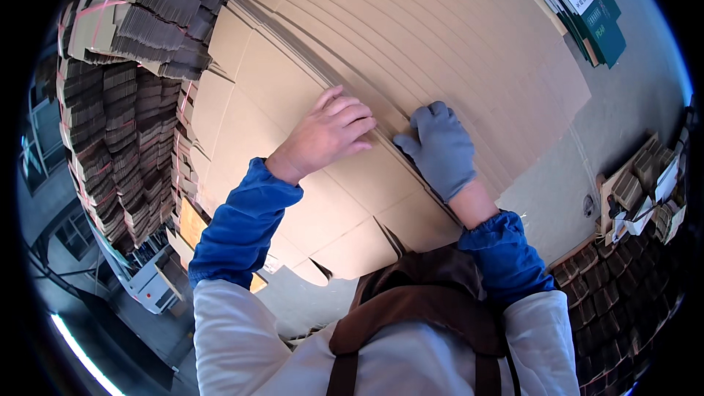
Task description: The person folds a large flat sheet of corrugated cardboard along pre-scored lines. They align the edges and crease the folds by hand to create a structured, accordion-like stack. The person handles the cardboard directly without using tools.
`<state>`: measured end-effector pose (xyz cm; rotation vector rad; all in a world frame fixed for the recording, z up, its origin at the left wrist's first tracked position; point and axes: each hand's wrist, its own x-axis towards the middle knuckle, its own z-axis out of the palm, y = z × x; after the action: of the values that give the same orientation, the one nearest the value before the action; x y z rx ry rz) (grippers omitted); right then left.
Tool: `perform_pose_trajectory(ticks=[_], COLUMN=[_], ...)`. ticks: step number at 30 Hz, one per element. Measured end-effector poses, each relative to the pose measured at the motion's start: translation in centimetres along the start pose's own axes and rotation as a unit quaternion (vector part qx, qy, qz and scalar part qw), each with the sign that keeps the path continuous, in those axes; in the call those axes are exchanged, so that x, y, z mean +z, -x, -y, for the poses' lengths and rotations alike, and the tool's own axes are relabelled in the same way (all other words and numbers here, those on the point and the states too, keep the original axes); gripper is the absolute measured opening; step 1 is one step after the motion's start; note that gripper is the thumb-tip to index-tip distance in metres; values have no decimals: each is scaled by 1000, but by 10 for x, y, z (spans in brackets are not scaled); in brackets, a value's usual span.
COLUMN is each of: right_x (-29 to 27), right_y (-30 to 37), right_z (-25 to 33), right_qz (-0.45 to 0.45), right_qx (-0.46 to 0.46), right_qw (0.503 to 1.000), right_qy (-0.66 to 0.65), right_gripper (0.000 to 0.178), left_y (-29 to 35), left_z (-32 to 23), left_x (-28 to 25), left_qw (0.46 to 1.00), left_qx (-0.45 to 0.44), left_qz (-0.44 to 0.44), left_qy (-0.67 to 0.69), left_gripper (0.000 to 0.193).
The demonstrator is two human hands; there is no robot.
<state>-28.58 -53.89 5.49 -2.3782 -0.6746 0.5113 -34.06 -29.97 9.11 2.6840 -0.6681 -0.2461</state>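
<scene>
My bare left hand is over the flat cardboard sheet on the left, its bent fingers slightly apart at the long edge by the gap. To its right, my right hand wears a grey glove. Its fingers curl at the near edge of a fanned stack of cardboard sheets, with the thumb pointing left across the gap. The fingertips of the right hand are partly hidden. Crease lines cross the left sheet, and slots cut into its near edge. Many overlapping edges show in the fanned stack.
Tall bundles of folded cardboard, tied with pink string, rise at the left. Green and white printed cartons lie at the far right. A box of cardboard scraps stands at the right, above more dark stacked cardboard. A white vehicle shows lower left.
</scene>
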Motion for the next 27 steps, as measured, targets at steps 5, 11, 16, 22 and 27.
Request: perform_pose_trajectory(ticks=[5, 11, 16, 22, 27], right_x=[3, 9, 8, 14, 11], right_y=[-1, 0, -2, -1, -2], right_z=[1, 1, 4, 1, 0], right_qz=[4, -6, -5, -14, -6], right_qx=[-10, -7, -8, -9, 8], right_qw=[999, 998, 998, 998, 997], right_qy=[52, 58, 64, 68, 78], right_gripper=[45, 46, 45, 46, 46], left_y=[-9, -16, -19, -20, -12], left_z=[-2, -5, 1, -8, -19], left_x=[-5, 7, 14, -5, -41], left_qw=[999, 998, 996, 999, 997], left_qx=[-11, -29, -31, 5, 26], left_qz=[5, 0, 2, 27, 64], left_qy=[30, 47, 79, 33, 19], left_gripper=[36, 37, 39, 42, 45])
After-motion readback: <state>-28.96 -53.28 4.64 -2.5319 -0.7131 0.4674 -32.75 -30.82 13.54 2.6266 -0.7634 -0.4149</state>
